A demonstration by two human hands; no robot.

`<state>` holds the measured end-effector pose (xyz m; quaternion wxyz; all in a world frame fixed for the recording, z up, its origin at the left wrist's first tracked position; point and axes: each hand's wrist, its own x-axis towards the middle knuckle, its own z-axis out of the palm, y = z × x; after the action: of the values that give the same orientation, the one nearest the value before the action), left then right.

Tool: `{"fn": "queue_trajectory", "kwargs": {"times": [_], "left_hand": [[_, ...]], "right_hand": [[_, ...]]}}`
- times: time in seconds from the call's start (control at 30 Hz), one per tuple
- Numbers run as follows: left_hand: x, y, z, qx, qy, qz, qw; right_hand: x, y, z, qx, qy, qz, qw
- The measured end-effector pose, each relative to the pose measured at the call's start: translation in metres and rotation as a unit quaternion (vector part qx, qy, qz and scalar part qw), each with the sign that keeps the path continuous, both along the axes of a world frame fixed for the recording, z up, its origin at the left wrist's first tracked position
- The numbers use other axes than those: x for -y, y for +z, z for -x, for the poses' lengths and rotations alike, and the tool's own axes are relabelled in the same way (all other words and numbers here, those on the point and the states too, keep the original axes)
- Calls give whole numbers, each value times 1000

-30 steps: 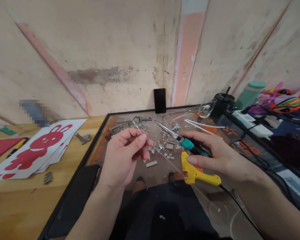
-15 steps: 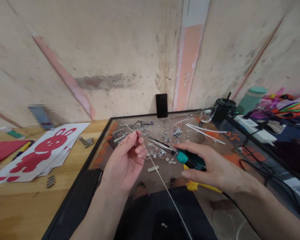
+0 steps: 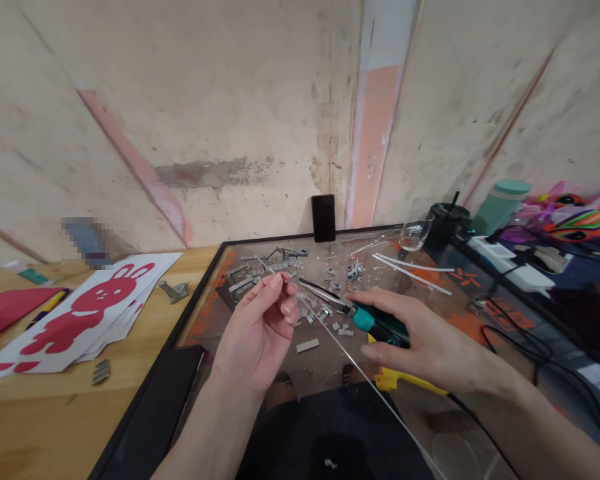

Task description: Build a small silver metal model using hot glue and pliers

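The left hand (image 3: 263, 327) pinches a thin strand (image 3: 330, 335), likely to steady it, while the right hand (image 3: 423, 333) grips pliers (image 3: 364, 319) by their handles, apparently for control.

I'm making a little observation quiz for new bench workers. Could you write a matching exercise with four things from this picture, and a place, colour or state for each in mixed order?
Things:
1. Pliers
2. Thin strand
3. Phone at the back
4. Rabbit picture

Places, colours, states:
A. Standing upright
B. Red on white
C. Pinched by the left hand
D. Held in the right hand

Right pairs: 1-D, 2-C, 3-A, 4-B
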<state>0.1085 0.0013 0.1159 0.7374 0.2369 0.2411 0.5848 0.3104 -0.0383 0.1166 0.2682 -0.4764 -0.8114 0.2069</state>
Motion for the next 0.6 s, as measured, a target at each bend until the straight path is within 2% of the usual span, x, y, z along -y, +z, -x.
{"fn": "queue_trajectory", "kwargs": {"times": [0.3, 0.6], "left_hand": [[1, 0, -3, 32, 10, 58, 998], [2, -2, -6, 46, 0, 69, 997]], "right_hand": [[-1, -5, 2, 28, -12, -49, 998], [0, -7, 4, 45, -5, -54, 998]]}}
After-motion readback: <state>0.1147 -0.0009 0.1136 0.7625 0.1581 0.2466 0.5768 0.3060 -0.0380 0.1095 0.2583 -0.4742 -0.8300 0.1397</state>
